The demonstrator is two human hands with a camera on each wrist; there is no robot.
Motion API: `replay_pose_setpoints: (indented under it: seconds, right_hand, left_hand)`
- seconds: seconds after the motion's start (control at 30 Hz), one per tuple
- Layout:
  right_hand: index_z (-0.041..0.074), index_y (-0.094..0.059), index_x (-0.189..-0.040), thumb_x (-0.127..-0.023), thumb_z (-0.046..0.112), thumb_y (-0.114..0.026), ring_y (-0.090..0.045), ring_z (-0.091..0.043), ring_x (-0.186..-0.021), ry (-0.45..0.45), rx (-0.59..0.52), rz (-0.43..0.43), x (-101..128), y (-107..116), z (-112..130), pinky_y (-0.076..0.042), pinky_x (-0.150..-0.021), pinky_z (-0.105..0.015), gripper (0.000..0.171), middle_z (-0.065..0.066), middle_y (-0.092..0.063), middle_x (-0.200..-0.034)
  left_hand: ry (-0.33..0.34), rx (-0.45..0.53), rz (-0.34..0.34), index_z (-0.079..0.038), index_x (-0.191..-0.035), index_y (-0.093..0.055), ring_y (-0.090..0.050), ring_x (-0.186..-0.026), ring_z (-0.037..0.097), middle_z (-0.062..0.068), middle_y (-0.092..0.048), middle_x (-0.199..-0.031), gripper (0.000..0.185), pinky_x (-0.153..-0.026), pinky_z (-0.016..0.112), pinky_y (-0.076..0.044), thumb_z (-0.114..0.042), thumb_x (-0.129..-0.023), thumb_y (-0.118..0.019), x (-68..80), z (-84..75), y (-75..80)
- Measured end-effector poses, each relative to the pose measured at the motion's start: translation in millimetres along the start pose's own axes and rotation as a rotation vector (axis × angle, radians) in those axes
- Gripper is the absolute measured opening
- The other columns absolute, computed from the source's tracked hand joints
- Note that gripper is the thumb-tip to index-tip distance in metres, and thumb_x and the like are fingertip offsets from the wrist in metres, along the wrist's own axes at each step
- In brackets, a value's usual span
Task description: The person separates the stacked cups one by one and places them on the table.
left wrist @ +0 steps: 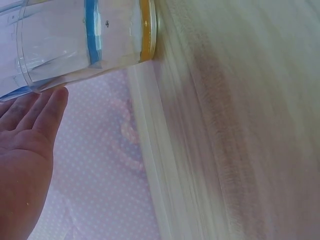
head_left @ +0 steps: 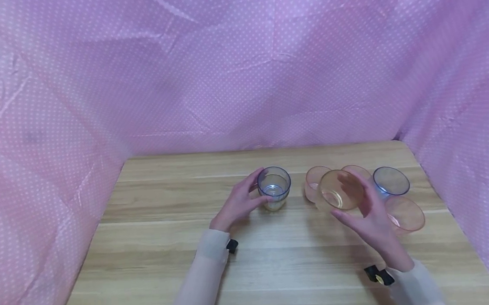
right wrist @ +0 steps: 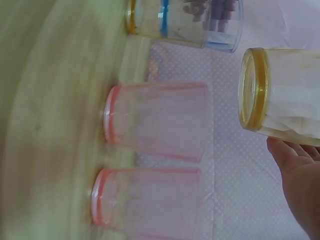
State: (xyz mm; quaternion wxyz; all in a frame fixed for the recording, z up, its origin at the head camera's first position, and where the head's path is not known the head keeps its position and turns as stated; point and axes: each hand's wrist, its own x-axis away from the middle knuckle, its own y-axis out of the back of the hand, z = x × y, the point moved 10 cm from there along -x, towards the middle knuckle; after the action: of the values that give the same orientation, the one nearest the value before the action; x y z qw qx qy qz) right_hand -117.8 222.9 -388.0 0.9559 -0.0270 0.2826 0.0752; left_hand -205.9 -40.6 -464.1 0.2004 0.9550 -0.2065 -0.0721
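Nearest you, your right hand point(head_left: 372, 221) grips the amber cup point(head_left: 341, 190), lifted and tipped mouth toward you, just right of the stack point(head_left: 274, 188) on the table point(head_left: 157, 255). Your left hand point(head_left: 241, 201) rests loosely open-fingered against the stack's left side, steadying it upright.
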Motion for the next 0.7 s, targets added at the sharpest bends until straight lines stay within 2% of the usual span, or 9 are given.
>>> replay_pose_setpoints:
  seconds: [0.17, 0.27, 0.43, 0.7]
  right_hand:
    - [-0.017, -0.025, -0.151, -0.066, -0.041, -0.064, -0.046, -0.025, -0.143, 0.010, -0.041, -0.002, 9.2, 7.0, -1.5, -0.038, -0.121, -0.030, 0.097, -0.026, -0.047, -0.152]
    - [-0.014, -0.024, -0.154, -0.065, -0.042, -0.063, -0.047, -0.024, -0.143, -0.002, -0.036, -0.014, 15.4, 12.5, -4.9, -0.038, -0.120, -0.030, 0.101, -0.025, -0.048, -0.151]
    - [-0.006, -0.026, -0.157, -0.064, -0.041, -0.065, -0.051, -0.019, -0.140, -0.077, 0.050, -0.045, 25.8, 23.4, -14.9, -0.039, -0.119, -0.027, 0.107, -0.018, -0.053, -0.148]
    - [-0.011, -0.032, -0.151, -0.067, -0.035, -0.071, -0.053, -0.012, -0.136, -0.144, 0.176, -0.047, 38.9, 33.1, -26.6, -0.040, -0.115, -0.018, 0.095, -0.013, -0.057, -0.143]
  left_hand:
    - [-0.026, -0.003, 0.003, -0.013, -0.161, -0.037, -0.053, -0.139, 0.028, 0.007, -0.046, -0.159, 0.087, -0.116, 0.032, -0.044, -0.029, -0.088, -0.083, -0.7, -2.7, 0.2]
    - [-0.026, -0.004, 0.003, -0.014, -0.160, -0.038, -0.053, -0.139, 0.028, 0.007, -0.047, -0.159, 0.086, -0.116, 0.030, -0.043, -0.029, -0.089, -0.083, -0.5, -2.7, 0.3]
    - [-0.032, 0.003, 0.003, -0.014, -0.161, -0.037, -0.053, -0.139, 0.028, 0.007, -0.047, -0.158, 0.086, -0.116, 0.031, -0.043, -0.028, -0.089, -0.082, -0.4, -3.4, -0.6]
    - [-0.036, -0.016, -0.002, -0.016, -0.160, -0.039, -0.054, -0.138, 0.028, 0.007, -0.048, -0.157, 0.084, -0.116, 0.032, -0.044, -0.029, -0.089, -0.082, -0.5, -3.2, -1.6]
